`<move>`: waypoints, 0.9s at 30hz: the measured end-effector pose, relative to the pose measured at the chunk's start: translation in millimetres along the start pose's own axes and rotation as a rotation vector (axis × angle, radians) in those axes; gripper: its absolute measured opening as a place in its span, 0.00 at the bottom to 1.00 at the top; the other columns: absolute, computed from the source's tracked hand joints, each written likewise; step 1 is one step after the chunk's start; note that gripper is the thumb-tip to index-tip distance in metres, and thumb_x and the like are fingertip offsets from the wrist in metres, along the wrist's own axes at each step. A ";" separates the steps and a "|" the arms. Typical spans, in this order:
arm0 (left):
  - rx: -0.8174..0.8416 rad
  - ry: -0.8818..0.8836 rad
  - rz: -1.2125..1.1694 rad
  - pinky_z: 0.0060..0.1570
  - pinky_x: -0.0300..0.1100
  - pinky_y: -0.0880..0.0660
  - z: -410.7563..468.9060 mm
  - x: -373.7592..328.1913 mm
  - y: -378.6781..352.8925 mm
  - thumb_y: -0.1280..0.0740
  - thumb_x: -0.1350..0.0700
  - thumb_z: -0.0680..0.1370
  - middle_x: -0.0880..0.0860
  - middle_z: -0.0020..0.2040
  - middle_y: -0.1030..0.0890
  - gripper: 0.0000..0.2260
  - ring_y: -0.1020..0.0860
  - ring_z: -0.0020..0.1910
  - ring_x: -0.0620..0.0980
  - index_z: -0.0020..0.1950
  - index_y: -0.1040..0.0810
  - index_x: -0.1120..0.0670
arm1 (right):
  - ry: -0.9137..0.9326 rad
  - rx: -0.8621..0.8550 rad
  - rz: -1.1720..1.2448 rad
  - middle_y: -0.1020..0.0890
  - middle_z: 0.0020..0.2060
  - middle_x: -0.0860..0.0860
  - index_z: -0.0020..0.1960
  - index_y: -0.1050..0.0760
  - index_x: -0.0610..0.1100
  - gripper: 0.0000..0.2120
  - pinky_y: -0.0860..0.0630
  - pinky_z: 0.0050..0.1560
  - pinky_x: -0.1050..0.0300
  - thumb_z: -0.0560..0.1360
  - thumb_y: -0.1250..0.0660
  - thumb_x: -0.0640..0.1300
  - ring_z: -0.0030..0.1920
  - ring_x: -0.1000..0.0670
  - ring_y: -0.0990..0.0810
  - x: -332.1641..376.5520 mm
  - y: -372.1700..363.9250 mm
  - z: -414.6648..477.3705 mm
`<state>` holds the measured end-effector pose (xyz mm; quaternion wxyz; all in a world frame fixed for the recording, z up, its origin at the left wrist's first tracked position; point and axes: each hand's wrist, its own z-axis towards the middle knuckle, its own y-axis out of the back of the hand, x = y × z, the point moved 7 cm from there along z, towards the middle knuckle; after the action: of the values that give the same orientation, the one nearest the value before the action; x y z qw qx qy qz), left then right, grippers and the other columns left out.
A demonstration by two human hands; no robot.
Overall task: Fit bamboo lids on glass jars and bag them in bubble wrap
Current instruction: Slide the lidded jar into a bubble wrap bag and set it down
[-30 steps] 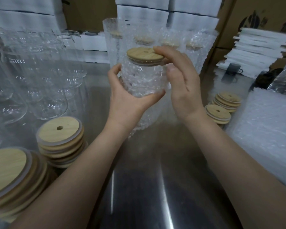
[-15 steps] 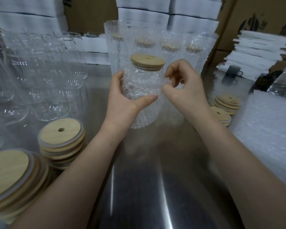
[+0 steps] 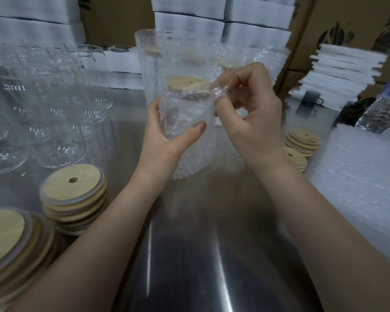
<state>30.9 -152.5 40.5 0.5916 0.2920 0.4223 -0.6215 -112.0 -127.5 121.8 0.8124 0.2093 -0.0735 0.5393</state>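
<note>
The jar (image 3: 185,122) stands upright, long axis vertical, lid (image 3: 188,84) on top, held above the steel table (image 3: 212,255) inside a bubble-wrap bag (image 3: 189,154). The left hand (image 3: 167,140) grips the wrapped jar's side; the right hand (image 3: 250,113) pinches the bag's upper edge beside the lid.

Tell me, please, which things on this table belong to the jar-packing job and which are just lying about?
Part of the job:
lidded jar in its bubble-wrap bag, held by left hand and right hand
bamboo lid stacks
bare glass jars
bagged jars
bubble-wrap bags

Just lying about:
plastic water bottle
cardboard boxes
foam sheets
</note>
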 end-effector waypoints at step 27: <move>-0.363 0.009 -0.189 0.65 0.67 0.32 6.0 -22.1 25.8 0.28 0.41 0.67 0.67 0.54 0.23 0.19 0.23 0.58 0.63 0.42 0.16 0.57 | -0.624 0.065 0.438 0.24 0.66 0.45 0.76 0.37 0.44 0.31 0.26 0.62 0.62 0.74 0.39 0.47 0.66 0.51 0.25 -39.2 -22.5 -10.7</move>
<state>60.0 -145.5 57.8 0.5718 0.1425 0.5555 -0.5867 -108.7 -163.7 92.7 0.6093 0.3686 -0.3430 0.6126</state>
